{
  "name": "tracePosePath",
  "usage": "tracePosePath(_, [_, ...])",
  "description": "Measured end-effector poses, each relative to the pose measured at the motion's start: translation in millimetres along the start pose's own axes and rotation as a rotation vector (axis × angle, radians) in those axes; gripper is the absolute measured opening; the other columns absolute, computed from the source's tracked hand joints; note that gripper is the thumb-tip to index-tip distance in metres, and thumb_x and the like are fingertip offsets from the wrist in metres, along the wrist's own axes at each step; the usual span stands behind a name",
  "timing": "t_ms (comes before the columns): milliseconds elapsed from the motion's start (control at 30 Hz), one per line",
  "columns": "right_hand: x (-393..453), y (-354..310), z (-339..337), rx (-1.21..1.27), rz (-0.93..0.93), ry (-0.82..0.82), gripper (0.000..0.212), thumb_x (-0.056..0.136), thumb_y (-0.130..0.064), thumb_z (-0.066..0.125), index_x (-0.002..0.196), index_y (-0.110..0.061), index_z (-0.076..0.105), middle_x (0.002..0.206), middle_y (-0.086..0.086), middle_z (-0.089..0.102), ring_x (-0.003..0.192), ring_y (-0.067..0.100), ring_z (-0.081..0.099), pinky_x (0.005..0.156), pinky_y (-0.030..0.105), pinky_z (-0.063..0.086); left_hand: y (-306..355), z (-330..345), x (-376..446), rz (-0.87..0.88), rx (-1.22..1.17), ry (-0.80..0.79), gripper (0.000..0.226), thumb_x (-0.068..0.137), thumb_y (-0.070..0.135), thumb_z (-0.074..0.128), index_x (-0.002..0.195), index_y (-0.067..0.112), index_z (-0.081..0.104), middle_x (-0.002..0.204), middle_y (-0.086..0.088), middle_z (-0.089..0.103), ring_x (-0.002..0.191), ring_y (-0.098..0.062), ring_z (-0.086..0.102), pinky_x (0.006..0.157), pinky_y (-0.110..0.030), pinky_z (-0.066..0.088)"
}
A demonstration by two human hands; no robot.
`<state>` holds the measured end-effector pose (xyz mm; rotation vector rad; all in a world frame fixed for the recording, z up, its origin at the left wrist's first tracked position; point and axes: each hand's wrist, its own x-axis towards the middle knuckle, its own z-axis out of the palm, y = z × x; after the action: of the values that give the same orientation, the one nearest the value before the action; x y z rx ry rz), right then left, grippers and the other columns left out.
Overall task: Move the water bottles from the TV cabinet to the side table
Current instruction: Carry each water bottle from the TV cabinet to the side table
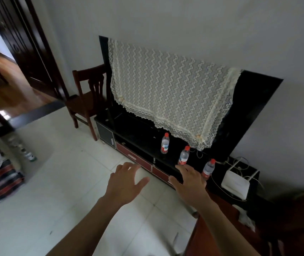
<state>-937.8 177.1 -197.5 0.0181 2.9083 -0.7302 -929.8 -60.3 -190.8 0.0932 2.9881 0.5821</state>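
Three water bottles stand upright in a row on the black top of the TV cabinet [140,133], each clear with a red cap and a red-and-white label. The far bottle [165,143] is the leftmost, the middle bottle [184,155] sits to its right and nearer, and the near bottle [208,168] is the rightmost, close to a white router [236,183] with cables trailing round it. The bottles stand apart from one another. Both of the person's arms reach forward from the bottom of the view. The left hand [124,182] hangs over the white tiled floor [73,191] in front of the cabinet's red drawers [134,157], fingers spread and loosely bent, holding nothing. The right hand [190,183] is out over the cabinet's front edge, fingers straight and apart, palm down, its fingertips just below the middle bottle and just left of the near one; whether a fingertip touches either bottle cannot be told. Behind the bottles a TV [249,108] stands on the cabinet, mostly draped with a cream lace cloth [169,95]. A dark wooden chair [88,100] stands at the cabinet's left end beside a dark door [24,43]. At the near right a reddish-brown surface [221,228] meets the cabinet's right end; what it belongs to is unclear.
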Motion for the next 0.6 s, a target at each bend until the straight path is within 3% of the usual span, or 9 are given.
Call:
tracePosePath(133, [55.2,4.6,-12.7,-0.02,-0.014,-0.014,0.067,0.089,-0.067,0.038,0.146,-0.033,0.039,0.155,0.002,0.034,0.143,0.029,0.028,0.114,0.056,0.026,-2.4,-4.9,50.2,-0.027,-0.019,0.003,0.069,0.091,0.071,0.043,0.146,0.029,0.044,0.152,0.004,0.043,0.136,-0.02,0.041,0.109,-0.045,0.042])
tracePosePath(300, [111.9,7.4,-13.2,-0.04,0.01,-0.005,0.085,0.074,-0.078,0.02,0.144,-0.034,0.041,0.151,0.0,0.04,0.139,0.028,0.034,0.112,0.053,0.03,-7.9,1.9,105.3,-0.018,-0.021,-0.038,0.069,0.091,0.072,0.043,0.147,0.031,0.041,0.152,0.005,0.043,0.136,-0.019,0.041,0.11,-0.042,0.041])
tracePosePath(500, [183.7,-6.4,-6.1,-0.026,0.095,-0.009,0.076,0.082,-0.076,0.031,0.146,-0.035,0.037,0.156,0.001,0.034,0.144,0.026,0.029,0.112,0.055,0.029,-34.9,-0.3,185.2,0.055,-0.078,-0.042,0.067,0.089,0.072,0.048,0.143,0.032,0.045,0.148,0.004,0.047,0.134,-0.02,0.043,0.107,-0.042,0.044])
tracePosePath(600, [214.9,-23.8,-3.9,0.021,0.122,0.02,0.09,0.075,-0.086,0.021,0.146,-0.034,0.037,0.155,0.001,0.035,0.143,0.026,0.031,0.111,0.055,0.03,-47.4,-12.9,228.8,0.09,-0.134,-0.064,0.066,0.089,0.067,0.054,0.144,0.03,0.046,0.146,0.005,0.048,0.132,-0.02,0.045,0.107,-0.04,0.044])
